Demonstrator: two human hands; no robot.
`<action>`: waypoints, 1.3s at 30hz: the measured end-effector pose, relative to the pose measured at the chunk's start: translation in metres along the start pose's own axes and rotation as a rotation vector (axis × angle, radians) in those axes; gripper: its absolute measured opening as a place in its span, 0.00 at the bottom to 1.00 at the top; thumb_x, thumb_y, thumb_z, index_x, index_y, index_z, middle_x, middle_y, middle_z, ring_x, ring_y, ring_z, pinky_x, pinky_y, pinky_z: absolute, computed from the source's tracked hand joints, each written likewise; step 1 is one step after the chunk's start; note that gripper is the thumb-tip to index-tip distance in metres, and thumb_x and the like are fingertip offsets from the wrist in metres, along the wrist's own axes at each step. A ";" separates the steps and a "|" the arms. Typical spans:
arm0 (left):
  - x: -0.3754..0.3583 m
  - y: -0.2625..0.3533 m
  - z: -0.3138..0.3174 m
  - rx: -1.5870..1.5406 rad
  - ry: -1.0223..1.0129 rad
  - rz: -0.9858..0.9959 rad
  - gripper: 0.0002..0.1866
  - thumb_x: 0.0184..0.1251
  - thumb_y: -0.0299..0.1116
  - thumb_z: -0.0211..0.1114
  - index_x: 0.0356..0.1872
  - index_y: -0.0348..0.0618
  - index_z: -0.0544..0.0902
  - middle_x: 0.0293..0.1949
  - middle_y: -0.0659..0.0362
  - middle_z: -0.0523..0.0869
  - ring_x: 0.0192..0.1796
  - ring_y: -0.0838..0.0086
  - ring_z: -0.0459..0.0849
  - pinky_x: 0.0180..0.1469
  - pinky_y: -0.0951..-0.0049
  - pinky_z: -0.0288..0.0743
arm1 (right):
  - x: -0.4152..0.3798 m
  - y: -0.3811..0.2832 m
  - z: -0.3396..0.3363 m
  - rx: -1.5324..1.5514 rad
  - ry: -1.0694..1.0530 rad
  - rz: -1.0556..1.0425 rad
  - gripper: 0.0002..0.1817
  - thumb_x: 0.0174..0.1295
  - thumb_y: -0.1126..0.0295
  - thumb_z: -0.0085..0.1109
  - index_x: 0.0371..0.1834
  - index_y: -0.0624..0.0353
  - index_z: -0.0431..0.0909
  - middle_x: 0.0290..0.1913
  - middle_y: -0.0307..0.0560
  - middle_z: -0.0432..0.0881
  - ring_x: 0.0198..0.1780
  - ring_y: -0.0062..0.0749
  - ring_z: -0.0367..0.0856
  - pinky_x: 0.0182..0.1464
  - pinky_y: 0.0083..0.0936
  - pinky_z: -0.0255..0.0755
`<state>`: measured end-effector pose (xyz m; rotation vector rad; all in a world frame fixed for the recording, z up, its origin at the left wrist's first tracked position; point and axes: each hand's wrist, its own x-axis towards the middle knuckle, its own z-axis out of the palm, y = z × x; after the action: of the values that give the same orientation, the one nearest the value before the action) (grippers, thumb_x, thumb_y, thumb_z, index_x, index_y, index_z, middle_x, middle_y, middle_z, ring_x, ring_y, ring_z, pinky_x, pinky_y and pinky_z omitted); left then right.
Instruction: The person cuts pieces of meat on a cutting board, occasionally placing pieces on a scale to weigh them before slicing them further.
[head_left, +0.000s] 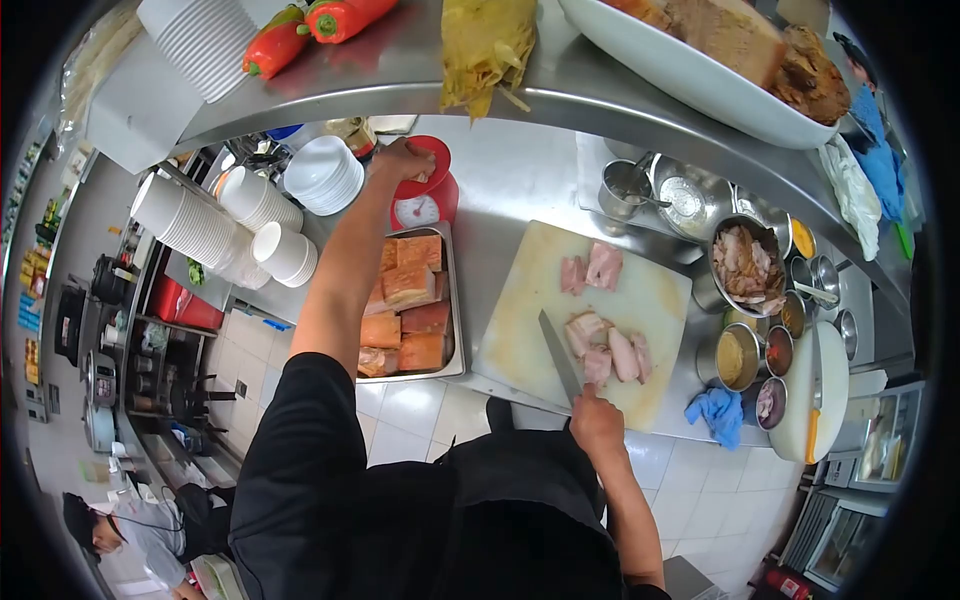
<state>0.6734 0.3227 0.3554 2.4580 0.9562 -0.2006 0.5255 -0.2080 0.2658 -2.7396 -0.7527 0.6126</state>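
My left hand (405, 162) reaches far forward to the red plate (432, 152) on top of a red kitchen scale (440, 205). Its fingers are drawn together over the plate, and what they hold, if anything, is too small to make out. In my right hand (597, 422) is the handle of a knife (558, 348), its blade lying over the pale cutting board (520, 290). Cut pieces of meat (625, 355) rest on the board right of the blade. Two smaller groups of meat (603, 266) lie farther up. Left of the board, a metal tray (457, 340) holds several browned meat blocks (410, 285).
Stacked white bowls (322, 175) and paper cups (190, 225) stand at left. Metal containers, a pot of sliced meat (745, 265) and a blue cloth (715, 415) sit at right. Overhead, a steel shelf (390, 85) carries red peppers (345, 15). Another person (150, 535) is at lower left.
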 end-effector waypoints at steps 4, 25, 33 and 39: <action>0.010 -0.002 0.012 0.155 0.188 -0.089 0.50 0.41 0.64 0.67 0.67 0.45 0.70 0.58 0.52 0.81 0.63 0.61 0.77 0.65 0.62 0.69 | 0.000 0.002 0.003 0.020 0.035 -0.007 0.12 0.66 0.68 0.48 0.46 0.66 0.69 0.26 0.61 0.83 0.31 0.58 0.84 0.37 0.51 0.77; 0.026 -0.032 -0.016 0.205 -0.149 0.446 0.55 0.31 0.47 0.79 0.68 0.41 0.67 0.60 0.45 0.78 0.64 0.58 0.75 0.64 0.65 0.70 | 0.003 0.003 -0.003 0.012 0.007 0.013 0.15 0.68 0.64 0.49 0.48 0.66 0.70 0.28 0.63 0.83 0.33 0.58 0.84 0.37 0.51 0.77; -0.004 -0.039 0.006 0.213 0.420 0.685 0.33 0.38 0.35 0.72 0.52 0.38 0.76 0.52 0.46 0.81 0.56 0.52 0.79 0.59 0.60 0.74 | 0.004 0.007 0.004 0.009 0.010 -0.002 0.18 0.69 0.64 0.48 0.53 0.66 0.70 0.29 0.63 0.83 0.34 0.60 0.84 0.39 0.51 0.76; -0.164 -0.022 0.005 -0.029 0.235 0.590 0.37 0.39 0.44 0.78 0.54 0.39 0.77 0.50 0.48 0.81 0.53 0.57 0.80 0.56 0.63 0.75 | 0.006 0.003 -0.003 0.057 -0.012 0.021 0.18 0.69 0.62 0.47 0.50 0.68 0.69 0.29 0.69 0.82 0.34 0.66 0.81 0.38 0.56 0.73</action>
<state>0.5374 0.2369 0.3925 2.6519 0.2781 0.3044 0.5326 -0.2074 0.2654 -2.6977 -0.6993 0.6447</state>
